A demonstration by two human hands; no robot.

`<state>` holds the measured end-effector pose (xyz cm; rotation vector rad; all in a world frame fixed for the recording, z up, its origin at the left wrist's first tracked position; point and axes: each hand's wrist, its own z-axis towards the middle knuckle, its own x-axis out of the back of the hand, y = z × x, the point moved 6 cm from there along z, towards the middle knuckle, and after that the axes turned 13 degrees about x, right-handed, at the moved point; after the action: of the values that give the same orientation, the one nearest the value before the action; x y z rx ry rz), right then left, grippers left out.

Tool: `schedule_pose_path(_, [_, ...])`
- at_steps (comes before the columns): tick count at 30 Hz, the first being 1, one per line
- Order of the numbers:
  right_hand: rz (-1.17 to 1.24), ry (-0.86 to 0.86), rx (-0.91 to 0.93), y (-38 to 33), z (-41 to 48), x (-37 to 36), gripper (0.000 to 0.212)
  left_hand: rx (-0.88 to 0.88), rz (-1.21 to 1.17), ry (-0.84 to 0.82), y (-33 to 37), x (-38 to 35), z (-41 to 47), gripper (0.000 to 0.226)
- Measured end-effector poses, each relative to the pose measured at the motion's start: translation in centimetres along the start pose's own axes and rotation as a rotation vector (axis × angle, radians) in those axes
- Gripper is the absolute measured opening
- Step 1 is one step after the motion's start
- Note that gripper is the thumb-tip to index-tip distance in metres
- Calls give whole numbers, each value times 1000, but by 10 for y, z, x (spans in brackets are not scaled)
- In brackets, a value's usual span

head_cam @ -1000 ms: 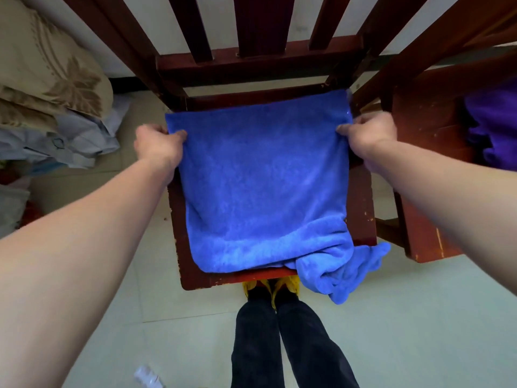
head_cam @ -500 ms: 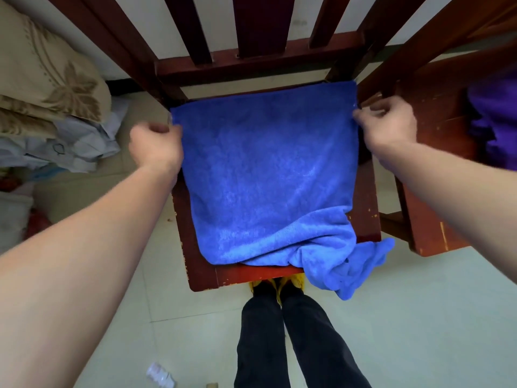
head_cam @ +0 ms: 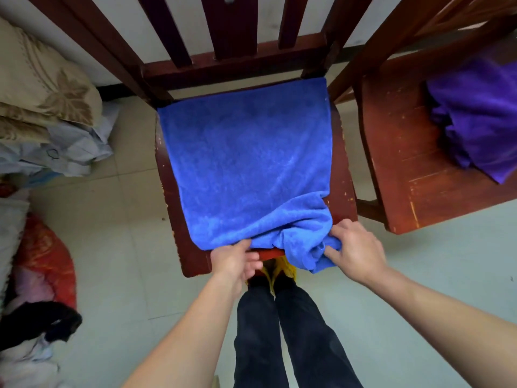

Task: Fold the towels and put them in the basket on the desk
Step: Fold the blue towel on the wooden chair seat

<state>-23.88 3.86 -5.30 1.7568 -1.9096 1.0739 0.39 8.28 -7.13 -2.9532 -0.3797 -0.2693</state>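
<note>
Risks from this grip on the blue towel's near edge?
1. The blue towel is bunched at the near right corner under the right hand; folding now would likely trap wrinkles.
2. That corner overhangs the chair seat; it may slip floorward.
3. The left hand pinches only the hem; uneven pull may skew it.

Blue towel [head_cam: 246, 163]; purple towel [head_cam: 475, 119]; red-brown chair [head_cam: 342, 175].

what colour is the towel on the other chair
Purple towel, clearest in the head view.
</note>
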Motion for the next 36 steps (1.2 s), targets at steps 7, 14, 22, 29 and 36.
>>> schedule_pose_path(7, [1030,240,-299,-18,18,48,18,-169,-149,19,71,26,-22,10])
schedule_pose_path(14, [1020,309,-501,3,69,58,21,-216,-220,14,114,39,-22,22])
schedule_pose_path(22, [871,337,-213,-21,87,65,39,-107,-278,-184,88,-17,-2,42])
schedule_pose_path(29, [1633,197,-328,-3,63,52,67,-143,-415,-191,89,-1,-8,25])
schedule_pose_path(36, [1678,177,-578,45,28,15,31,-117,-604,-250,62,5,0,34])
